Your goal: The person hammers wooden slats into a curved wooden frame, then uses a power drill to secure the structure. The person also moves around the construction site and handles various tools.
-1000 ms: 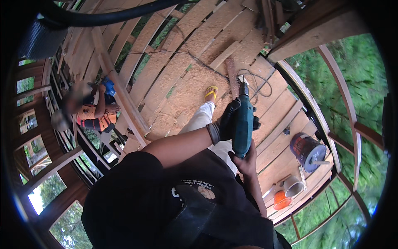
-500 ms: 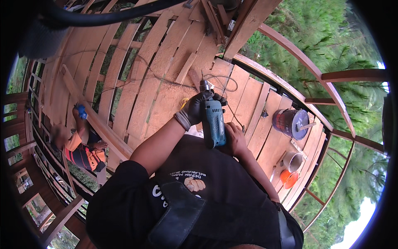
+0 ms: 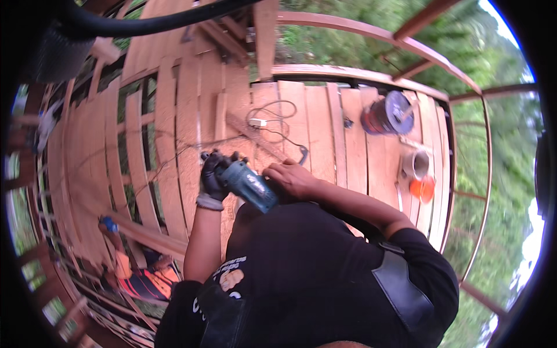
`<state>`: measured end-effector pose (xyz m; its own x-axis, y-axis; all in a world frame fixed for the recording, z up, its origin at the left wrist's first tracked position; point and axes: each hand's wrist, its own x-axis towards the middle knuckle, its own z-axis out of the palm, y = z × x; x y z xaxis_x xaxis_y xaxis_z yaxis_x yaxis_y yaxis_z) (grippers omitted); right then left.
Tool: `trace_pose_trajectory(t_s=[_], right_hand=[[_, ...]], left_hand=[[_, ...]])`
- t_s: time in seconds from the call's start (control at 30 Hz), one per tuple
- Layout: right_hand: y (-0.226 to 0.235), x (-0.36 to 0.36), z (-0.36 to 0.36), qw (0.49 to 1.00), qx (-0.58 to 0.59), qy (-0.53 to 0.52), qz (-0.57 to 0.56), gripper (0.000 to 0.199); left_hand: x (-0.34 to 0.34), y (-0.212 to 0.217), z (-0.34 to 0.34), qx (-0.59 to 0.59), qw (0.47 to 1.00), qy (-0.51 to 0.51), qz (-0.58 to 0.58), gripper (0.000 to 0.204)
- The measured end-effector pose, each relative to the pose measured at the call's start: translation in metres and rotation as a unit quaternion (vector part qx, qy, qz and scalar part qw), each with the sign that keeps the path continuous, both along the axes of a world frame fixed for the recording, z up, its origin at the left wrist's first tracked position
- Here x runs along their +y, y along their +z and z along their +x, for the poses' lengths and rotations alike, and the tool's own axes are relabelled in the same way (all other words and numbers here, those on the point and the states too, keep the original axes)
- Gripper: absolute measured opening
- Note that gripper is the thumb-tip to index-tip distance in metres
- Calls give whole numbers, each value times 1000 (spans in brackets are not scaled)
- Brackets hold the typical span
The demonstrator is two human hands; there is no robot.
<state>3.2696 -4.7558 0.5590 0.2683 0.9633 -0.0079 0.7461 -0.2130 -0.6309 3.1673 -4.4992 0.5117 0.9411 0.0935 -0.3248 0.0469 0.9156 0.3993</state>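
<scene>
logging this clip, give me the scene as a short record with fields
setting: raised deck of wooden planks with a railing, trees beyond
left hand: dark glove, gripping the front of a teal power tool
right hand: bare, on the tool's rear end
on deck: loose cable, dark round bucket, pale cup-like container, small orange container
other person: at lower left, in orange and dark clothing

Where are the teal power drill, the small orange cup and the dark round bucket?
teal power drill (image 3: 248, 185), head view, on its body
small orange cup (image 3: 422, 188), head view, on its side
dark round bucket (image 3: 387, 113), head view, on its top
</scene>
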Motion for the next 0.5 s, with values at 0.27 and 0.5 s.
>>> trace_pose_trajectory(t_s=[0.27, 0.5], right_hand=[[-19, -5, -2, 995, -84, 17, 44, 29], [-37, -9, -21, 985, -135, -64, 84, 34]], left_hand=[[1, 11, 1, -35, 998, -26, -49, 27], [-1, 24, 19, 67, 998, -13, 2, 32]])
